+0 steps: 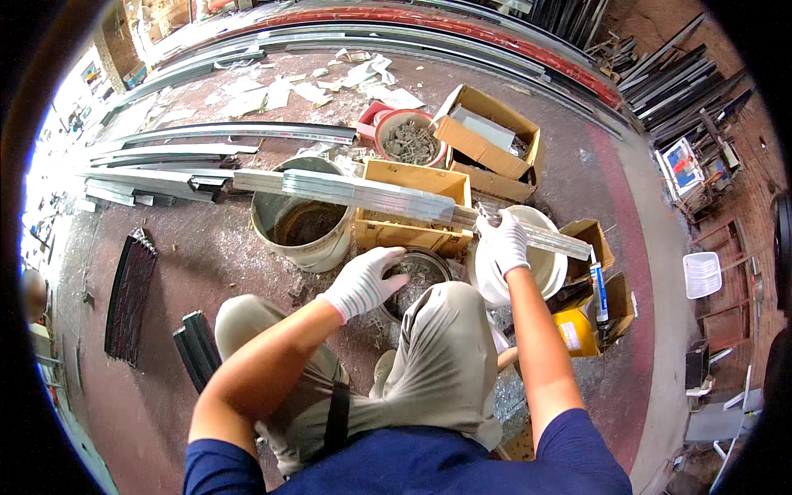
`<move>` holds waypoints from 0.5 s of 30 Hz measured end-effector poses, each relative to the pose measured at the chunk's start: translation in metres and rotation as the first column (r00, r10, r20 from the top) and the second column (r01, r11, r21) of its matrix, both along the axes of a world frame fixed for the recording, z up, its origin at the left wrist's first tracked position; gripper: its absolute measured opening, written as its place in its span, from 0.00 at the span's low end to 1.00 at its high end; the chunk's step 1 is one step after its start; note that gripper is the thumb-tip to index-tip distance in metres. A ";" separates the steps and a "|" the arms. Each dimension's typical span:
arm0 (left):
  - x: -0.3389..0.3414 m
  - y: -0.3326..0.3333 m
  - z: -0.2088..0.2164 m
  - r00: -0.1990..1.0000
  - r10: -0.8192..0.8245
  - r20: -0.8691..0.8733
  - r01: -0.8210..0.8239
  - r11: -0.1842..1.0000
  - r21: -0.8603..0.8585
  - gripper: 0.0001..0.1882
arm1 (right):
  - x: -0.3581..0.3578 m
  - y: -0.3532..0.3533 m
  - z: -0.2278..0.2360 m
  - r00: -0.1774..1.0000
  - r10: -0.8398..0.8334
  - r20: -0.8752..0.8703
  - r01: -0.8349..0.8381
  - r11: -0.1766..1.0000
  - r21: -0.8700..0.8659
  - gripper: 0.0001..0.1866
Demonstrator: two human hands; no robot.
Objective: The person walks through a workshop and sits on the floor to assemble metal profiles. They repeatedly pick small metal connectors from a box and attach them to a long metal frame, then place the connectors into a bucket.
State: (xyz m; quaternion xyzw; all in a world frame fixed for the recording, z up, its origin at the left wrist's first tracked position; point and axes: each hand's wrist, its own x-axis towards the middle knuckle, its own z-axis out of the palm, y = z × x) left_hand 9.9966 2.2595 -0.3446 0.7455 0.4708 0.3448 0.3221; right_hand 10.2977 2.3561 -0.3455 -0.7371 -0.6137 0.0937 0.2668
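Note:
Both my hands wear white gloves with thin stripes. My left hand (363,285) is held open, thumb apart from the fingers, beside the rim of a round metal tin (446,266). Contents of the tin are partly hidden by my knee. A bundle of long silver metal bars (363,194) lies across in front of me, above the buckets and a wooden box (412,175). At the bundle's right part, my right hand (505,241) is closed over the bars. A small shiny metal piece shows at its fingertips; its kind is too small to tell.
A grey bucket (318,257) stands left of the box, a white bucket (544,221) right. Beyond are a red bucket of small metal parts (410,142) and a cardboard box (487,153). A sealant tube (600,290) stands at right. Black profiles (130,297) lie on the left floor.

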 end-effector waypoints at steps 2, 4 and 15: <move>0.002 0.011 0.013 0.927 -0.015 -0.374 -0.014 0.997 -0.075 0.27 | 0.019 0.038 -0.025 0.994 -0.033 0.103 0.035 0.999 -0.015 0.32; -0.006 0.019 0.016 0.942 -0.142 -0.304 0.144 0.989 -0.017 0.28 | 0.005 0.052 -0.032 0.982 0.019 0.190 0.003 0.994 -0.114 0.33; -0.040 0.029 0.008 0.903 -0.322 -0.284 0.291 0.946 -0.146 0.32 | -0.014 0.063 -0.054 0.932 0.288 0.220 -0.250 0.950 -0.187 0.26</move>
